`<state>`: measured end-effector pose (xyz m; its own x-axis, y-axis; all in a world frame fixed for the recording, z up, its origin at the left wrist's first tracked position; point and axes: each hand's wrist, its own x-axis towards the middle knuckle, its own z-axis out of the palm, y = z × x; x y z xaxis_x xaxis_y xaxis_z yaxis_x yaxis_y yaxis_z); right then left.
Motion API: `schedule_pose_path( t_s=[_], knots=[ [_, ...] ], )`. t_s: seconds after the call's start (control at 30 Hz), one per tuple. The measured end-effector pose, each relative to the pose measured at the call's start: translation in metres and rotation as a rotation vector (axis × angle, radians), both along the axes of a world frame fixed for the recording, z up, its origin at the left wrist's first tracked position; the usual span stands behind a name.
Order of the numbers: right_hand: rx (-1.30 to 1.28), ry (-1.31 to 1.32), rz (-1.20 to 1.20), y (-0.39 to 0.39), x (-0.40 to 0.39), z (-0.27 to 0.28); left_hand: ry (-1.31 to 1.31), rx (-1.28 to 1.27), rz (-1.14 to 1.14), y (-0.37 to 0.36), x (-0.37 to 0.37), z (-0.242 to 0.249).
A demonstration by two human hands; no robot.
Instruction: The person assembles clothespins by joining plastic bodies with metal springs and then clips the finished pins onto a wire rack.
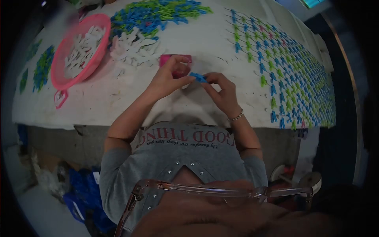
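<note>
A blue clothespin is held in front of my chest, above the white-covered table. My right hand pinches its right end between thumb and fingers. The thumb tip of my left hand presses against the left end, while the index finger curves over a small pink box. That hand partly covers the box, and its contents are hard to make out. A little to the left lies a loose pile of white plastic pieces.
A pink basket of white pieces stands at left. Blue and green clothespins are heaped at the back. On the right, rows of linked blue and green clothespins reach the table's front edge. Blue bags lie below.
</note>
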<state>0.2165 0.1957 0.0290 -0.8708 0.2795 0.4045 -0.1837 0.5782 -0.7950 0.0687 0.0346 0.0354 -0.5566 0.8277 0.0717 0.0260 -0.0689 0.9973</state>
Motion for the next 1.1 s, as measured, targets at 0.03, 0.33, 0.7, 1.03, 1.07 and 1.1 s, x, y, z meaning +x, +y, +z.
schedule_pose_path(
  t_s=[0.03,0.33,0.7,1.03,1.07,1.1],
  knots=[
    [-0.032,-0.007,0.007,-0.002,0.002,0.000,0.091,-0.057,-0.030,0.003,-0.001,-0.005],
    [0.580,0.214,-0.184,0.002,0.031,0.004,-0.030,-0.063,-0.090,0.017,0.014,-0.016],
    [0.566,-0.226,-0.963,0.100,0.134,-0.026,0.404,0.021,0.562,-0.031,-0.059,-0.065],
    [0.586,-0.410,-1.101,0.124,0.137,-0.049,0.321,0.057,0.740,-0.045,-0.075,-0.078],
    [0.588,-0.409,-1.099,0.124,0.137,-0.049,0.321,0.057,0.743,-0.044,-0.074,-0.079],
    [0.597,-0.423,-1.115,0.123,0.136,-0.048,0.323,0.067,0.739,-0.043,-0.074,-0.080]
  ],
)
